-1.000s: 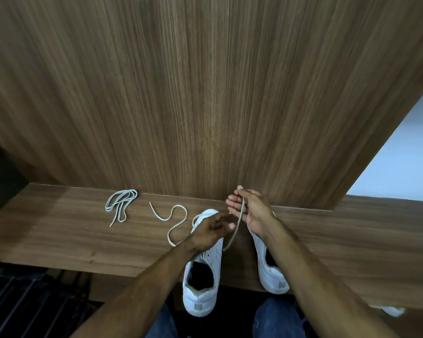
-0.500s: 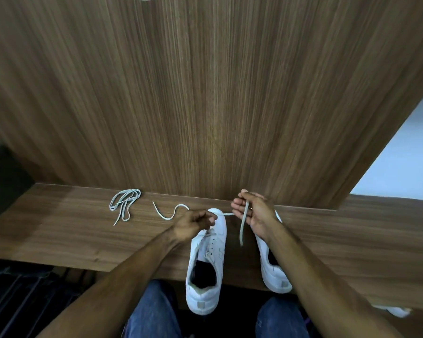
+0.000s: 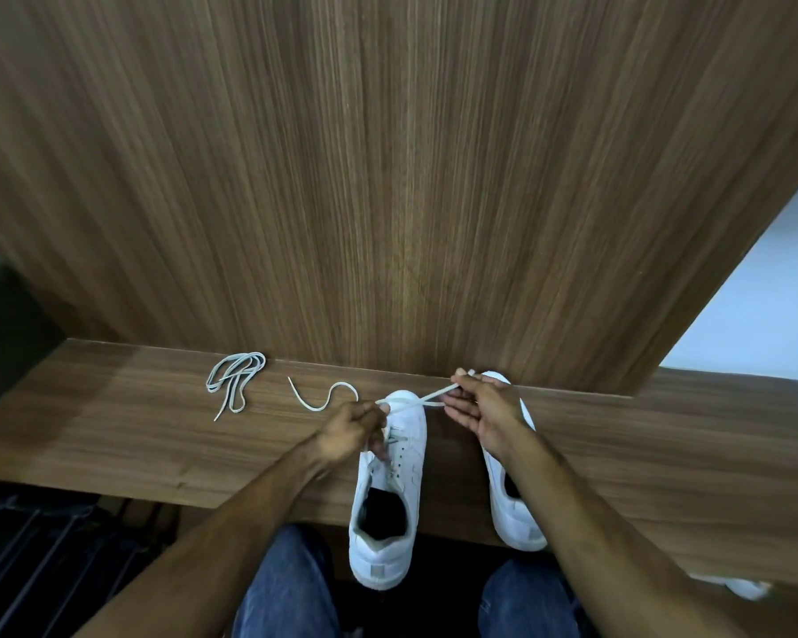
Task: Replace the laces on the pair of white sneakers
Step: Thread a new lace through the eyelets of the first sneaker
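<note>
While the left hand (image 3: 349,430) and right hand (image 3: 480,409) pinch the lace (image 3: 427,397) taut over the left sneaker (image 3: 388,481), both grips look slight. A hard tug might strip it from the eyelets.

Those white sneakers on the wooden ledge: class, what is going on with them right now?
A person is lacing the left sneaker on the wooden ledge. The left hand and right hand each pinch the lace, stretched taut between them above the toe; its loose end curls on the ledge to the left. The right sneaker sits alongside, partly hidden by the right arm. A bundled lace lies farther left, untouched.
</note>
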A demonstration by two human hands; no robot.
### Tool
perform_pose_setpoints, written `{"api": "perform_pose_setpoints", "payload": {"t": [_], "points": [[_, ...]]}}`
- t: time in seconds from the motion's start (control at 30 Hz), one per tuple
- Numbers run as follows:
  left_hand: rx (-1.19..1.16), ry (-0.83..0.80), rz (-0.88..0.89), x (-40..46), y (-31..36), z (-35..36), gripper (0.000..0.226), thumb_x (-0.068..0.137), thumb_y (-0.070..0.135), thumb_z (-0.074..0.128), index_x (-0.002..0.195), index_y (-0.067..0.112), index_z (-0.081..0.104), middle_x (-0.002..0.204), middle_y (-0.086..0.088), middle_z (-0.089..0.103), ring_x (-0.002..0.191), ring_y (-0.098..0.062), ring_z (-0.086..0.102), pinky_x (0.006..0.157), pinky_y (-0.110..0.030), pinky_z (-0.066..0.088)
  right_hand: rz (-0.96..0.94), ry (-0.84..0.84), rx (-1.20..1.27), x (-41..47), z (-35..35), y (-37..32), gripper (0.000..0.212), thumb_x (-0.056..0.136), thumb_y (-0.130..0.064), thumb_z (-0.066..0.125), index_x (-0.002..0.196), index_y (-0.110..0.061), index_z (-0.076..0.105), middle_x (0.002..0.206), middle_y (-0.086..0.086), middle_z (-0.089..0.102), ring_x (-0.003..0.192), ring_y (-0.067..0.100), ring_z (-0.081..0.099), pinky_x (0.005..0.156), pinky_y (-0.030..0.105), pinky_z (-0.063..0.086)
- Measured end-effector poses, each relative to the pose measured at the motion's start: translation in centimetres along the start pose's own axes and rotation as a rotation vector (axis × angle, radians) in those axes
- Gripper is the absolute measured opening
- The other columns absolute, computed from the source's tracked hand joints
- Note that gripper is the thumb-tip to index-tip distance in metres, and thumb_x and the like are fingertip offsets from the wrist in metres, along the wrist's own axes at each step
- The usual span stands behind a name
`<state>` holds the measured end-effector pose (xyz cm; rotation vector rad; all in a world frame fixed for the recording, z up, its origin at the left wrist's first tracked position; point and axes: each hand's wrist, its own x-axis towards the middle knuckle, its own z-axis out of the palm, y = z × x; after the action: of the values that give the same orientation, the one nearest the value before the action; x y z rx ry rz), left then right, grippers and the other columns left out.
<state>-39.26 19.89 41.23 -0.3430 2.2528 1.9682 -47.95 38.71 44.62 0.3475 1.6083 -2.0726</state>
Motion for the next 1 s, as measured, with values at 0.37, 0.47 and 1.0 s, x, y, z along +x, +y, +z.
{"api": "perform_pose_setpoints", "payload": {"t": [0.37,0.47,1.0], "points": [[-0.132,0.225,-0.171,-1.0,-1.1,-4.9,0.019,0.087,0.027,0.069,0.078,0.012,0.061,0.064,-0.003,0.056,0.052,-0.01,0.054,0.049,-0.018,0.047,0.013,0.102,-0.064,0.9,-2.8,0.4,0.01,0.095,-0.018,0.059,0.092,-0.009,0.063,0.074,0.007,0.067,0.075,0.021,0.07,0.064,0.029,0.057],[-0.282,0.391,-0.163,-0.7,-0.8,-4.3,0.016,0.084,0.024,0.072,0.08,0.012,0.063,0.073,-0.003,0.067,0.06,-0.009,0.063,0.053,-0.018,0.051,-0.002,0.078,-0.087,0.4,-2.3,0.8,0.011,0.095,-0.018,0.059,0.092,-0.009,0.062,0.075,0.008,0.066,0.076,0.021,0.069,0.07,0.031,0.057],[0.267,0.508,0.2,2.7,1.2,-2.2,0.013,0.081,0.016,0.075,0.072,0.023,0.07,0.05,0.019,0.059,0.05,0.005,0.051,0.058,-0.018,0.044,-0.183,-0.267,-1.292,-1.7,2.1,9.6,0.078,0.062,-0.064,0.069,0.126,-0.022,0.052,0.129,-0.002,0.055,0.116,0.017,0.057,0.092,0.029,0.047]]}}
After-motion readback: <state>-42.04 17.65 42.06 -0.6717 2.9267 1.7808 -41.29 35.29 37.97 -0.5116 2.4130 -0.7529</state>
